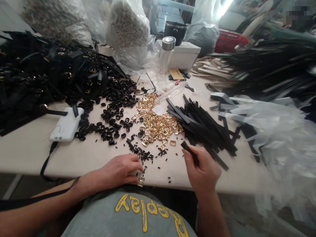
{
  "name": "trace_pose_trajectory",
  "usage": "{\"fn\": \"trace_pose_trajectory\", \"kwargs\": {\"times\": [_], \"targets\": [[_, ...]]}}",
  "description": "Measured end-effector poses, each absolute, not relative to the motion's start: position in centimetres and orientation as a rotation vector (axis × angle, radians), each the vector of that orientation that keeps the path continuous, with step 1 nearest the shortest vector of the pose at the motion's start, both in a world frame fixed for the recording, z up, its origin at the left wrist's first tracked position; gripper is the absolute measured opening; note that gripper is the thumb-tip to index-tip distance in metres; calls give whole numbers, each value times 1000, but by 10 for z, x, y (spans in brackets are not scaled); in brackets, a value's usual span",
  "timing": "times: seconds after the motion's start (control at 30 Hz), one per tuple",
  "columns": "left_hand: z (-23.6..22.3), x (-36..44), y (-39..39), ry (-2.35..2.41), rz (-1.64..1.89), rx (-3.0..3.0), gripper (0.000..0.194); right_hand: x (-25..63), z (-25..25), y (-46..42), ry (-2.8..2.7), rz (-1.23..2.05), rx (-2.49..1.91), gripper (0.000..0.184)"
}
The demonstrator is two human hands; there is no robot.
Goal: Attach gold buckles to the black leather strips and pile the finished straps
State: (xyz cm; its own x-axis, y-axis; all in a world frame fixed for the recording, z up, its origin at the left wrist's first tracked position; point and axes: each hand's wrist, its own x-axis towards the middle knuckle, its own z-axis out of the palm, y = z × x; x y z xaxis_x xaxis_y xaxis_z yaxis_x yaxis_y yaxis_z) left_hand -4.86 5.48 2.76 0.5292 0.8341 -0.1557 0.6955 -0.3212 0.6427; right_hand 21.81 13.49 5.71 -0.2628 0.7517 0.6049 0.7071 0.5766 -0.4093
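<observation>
Table: pale top, spread beneath our two hands (92, 156).
Finished-looking straps: a black heap at our left (22, 79), flecked with gold-toned buckles.
Loose strips: matte black, narrow and flat, fanned out at our right (209, 128).
Buckle pile: shiny, gold-toned open frames, at mid-table (158, 123).
Right hand: ours, beside the loose strips, fingers closed around the held strip (202, 168).
Left hand: ours, fingers curled at the table's near edge (120, 169); we cannot tell whether they grip anything.
Held strip: black, dark-ended, its tip angled toward the buckle pile, above the table (189, 151).
Black loops: small rings, scattered left of the buckle pile (112, 120).
Near buckle: gold-toned rectangular frame at our left thumb tip (141, 181).
Black bits: tiny, short pieces, strewn between our hands and the buckle pile (142, 153).
</observation>
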Motion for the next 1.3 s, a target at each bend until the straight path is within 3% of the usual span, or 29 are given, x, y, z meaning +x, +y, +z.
{"fn": "trace_pose_trajectory", "kwargs": {"times": [0.13,0.23,0.33,0.43,0.6,0.8,0.97,1.3], "targets": [[20,-42,50,1356,209,2221,8,215,50,124,-2024,127,-1158,11],[18,-40,46,1420,393,2281,14,215,45,116,-2044,181,-1182,12],[13,-34,41,1174,617,2492,21,219,42,108,-2057,204,-1188,13],[7,-29,39,862,575,2614,22,225,42,103,-2030,186,-1202,15],[8,-34,44,879,502,2252,27,233,43,98,-1996,209,-1228,16],[9,-31,53,1380,962,1494,16,229,49,81,-1995,486,-1262,10],[14,-12,56,1310,1120,737,32,216,58,63,-1970,857,-1248,4],[35,3,38,1295,1150,974,23,189,60,44,-1901,1118,-1213,4]]}}
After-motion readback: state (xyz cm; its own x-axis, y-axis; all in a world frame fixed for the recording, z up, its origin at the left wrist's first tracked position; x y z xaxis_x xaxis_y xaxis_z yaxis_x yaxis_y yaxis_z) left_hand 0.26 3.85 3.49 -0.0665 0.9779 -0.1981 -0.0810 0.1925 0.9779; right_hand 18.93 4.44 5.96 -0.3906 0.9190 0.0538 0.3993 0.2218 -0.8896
